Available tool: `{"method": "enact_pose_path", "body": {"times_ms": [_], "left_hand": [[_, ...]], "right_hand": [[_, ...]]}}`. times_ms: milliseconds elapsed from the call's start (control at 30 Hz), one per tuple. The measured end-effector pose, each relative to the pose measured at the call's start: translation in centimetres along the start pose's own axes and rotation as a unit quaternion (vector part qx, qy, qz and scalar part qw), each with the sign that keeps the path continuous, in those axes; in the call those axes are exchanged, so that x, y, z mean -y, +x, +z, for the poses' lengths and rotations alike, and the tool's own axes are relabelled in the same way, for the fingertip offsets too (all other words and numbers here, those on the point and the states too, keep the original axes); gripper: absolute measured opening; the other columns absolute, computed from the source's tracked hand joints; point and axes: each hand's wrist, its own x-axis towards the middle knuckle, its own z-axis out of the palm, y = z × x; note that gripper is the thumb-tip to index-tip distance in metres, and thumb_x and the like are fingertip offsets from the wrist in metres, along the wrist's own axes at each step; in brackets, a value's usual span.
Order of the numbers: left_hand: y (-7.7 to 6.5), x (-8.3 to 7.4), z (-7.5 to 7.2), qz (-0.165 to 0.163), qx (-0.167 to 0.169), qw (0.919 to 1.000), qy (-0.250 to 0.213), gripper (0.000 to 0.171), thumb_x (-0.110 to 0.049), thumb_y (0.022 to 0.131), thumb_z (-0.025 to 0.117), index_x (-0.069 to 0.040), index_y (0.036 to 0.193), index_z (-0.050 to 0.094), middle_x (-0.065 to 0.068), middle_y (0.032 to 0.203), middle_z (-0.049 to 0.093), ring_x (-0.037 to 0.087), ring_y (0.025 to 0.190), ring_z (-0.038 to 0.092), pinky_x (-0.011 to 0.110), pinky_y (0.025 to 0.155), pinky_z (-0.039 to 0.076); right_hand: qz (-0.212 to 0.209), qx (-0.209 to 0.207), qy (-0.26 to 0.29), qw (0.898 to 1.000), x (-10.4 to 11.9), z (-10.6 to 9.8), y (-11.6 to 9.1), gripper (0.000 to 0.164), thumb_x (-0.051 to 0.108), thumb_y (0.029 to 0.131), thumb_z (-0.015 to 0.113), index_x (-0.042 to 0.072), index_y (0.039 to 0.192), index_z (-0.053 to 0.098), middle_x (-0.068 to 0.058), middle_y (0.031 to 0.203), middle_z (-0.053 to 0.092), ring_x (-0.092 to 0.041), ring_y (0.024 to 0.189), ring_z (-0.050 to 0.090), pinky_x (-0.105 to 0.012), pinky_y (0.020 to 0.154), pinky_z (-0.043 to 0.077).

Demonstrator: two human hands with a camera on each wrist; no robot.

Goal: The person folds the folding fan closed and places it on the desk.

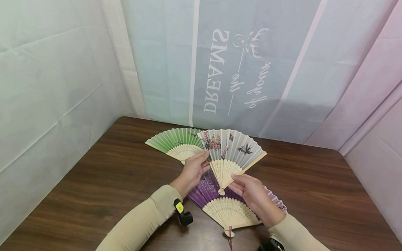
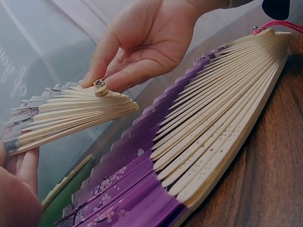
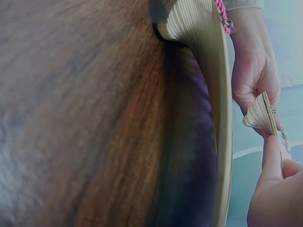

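Spread open between both hands is a white folding fan point(image 1: 232, 148) with red blossoms, a dark bird and pale bamboo ribs. My left hand point(image 1: 193, 170) holds its left edge; in the left wrist view, that hand's fingers point(image 2: 29, 165) are at the leaf end. The thumb and fingers of my right hand point(image 1: 252, 191) pinch the right outer rib near the pivot. Below lies an opened purple folding fan point(image 1: 202, 191) with blossom print and a reddish tassel point(image 1: 230, 245), partly hidden by the white fan and the right hand.
An opened green folding fan point(image 1: 174, 139) lies at the back left, its right part overlapped by the white fan. All this is on a dark wooden table point(image 1: 114, 189). A printed cloth point(image 1: 170, 62) hangs behind the table, with pale cloth walls at both sides.
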Motion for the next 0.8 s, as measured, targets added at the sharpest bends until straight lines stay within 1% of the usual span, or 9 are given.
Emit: {"method": "enact_pose_path", "body": {"times_ms": [200, 367, 500, 600, 800], "left_hand": [[0.06, 0.05, 0.04, 0.000, -0.005, 1.0000, 0.007, 0.048, -0.017, 0.104, 0.053, 0.011, 0.142, 0.043, 0.030, 0.145, 0.045, 0.039, 0.134, 0.048, 0.035, 0.105, 0.052], [-0.01, -0.02, 0.19, 0.003, -0.003, 1.0000, 0.009, 0.046, -0.014, 0.103, 0.053, 0.012, 0.140, 0.045, 0.030, 0.146, 0.045, 0.041, 0.133, 0.049, 0.033, 0.102, 0.054], [-0.10, -0.04, 0.18, 0.001, 0.004, 1.0000, 0.008, 0.046, -0.013, 0.103, 0.053, 0.012, 0.141, 0.044, 0.031, 0.148, 0.042, 0.044, 0.136, 0.045, 0.034, 0.103, 0.053], [-0.13, -0.03, 0.10, -0.002, 0.008, 0.9999, 0.009, 0.048, -0.013, 0.103, 0.053, 0.012, 0.143, 0.041, 0.031, 0.150, 0.040, 0.044, 0.138, 0.043, 0.035, 0.105, 0.052], [-0.15, -0.01, 0.11, -0.009, 0.004, 0.9999, 0.011, 0.050, -0.015, 0.103, 0.054, 0.010, 0.144, 0.041, 0.028, 0.153, 0.037, 0.041, 0.136, 0.045, 0.032, 0.103, 0.054]], "right_hand": [[-0.002, 0.004, 0.004, 1.000, -0.04, 0.02, -0.01, 0.013, 0.003, 0.101, 0.051, 0.005, 0.097, 0.063, 0.002, 0.085, 0.072, -0.007, 0.083, 0.072, -0.023, 0.083, 0.062], [-0.002, 0.005, 0.002, 1.000, -0.06, 0.11, -0.10, 0.013, 0.003, 0.100, 0.051, 0.005, 0.098, 0.064, 0.002, 0.084, 0.072, -0.007, 0.083, 0.072, -0.023, 0.082, 0.062], [0.000, 0.004, -0.004, 1.000, -0.12, 0.19, -0.14, 0.013, 0.002, 0.100, 0.051, 0.005, 0.098, 0.063, 0.003, 0.084, 0.072, -0.007, 0.082, 0.072, -0.022, 0.082, 0.062], [0.002, 0.001, -0.006, 1.000, -0.19, 0.22, -0.15, 0.012, 0.002, 0.100, 0.051, 0.005, 0.098, 0.063, 0.003, 0.083, 0.071, -0.007, 0.081, 0.071, -0.022, 0.082, 0.062], [0.001, 0.001, -0.007, 1.000, -0.28, 0.28, -0.18, 0.010, 0.002, 0.100, 0.052, 0.003, 0.102, 0.062, 0.003, 0.084, 0.071, -0.007, 0.081, 0.071, -0.023, 0.082, 0.062]]}}
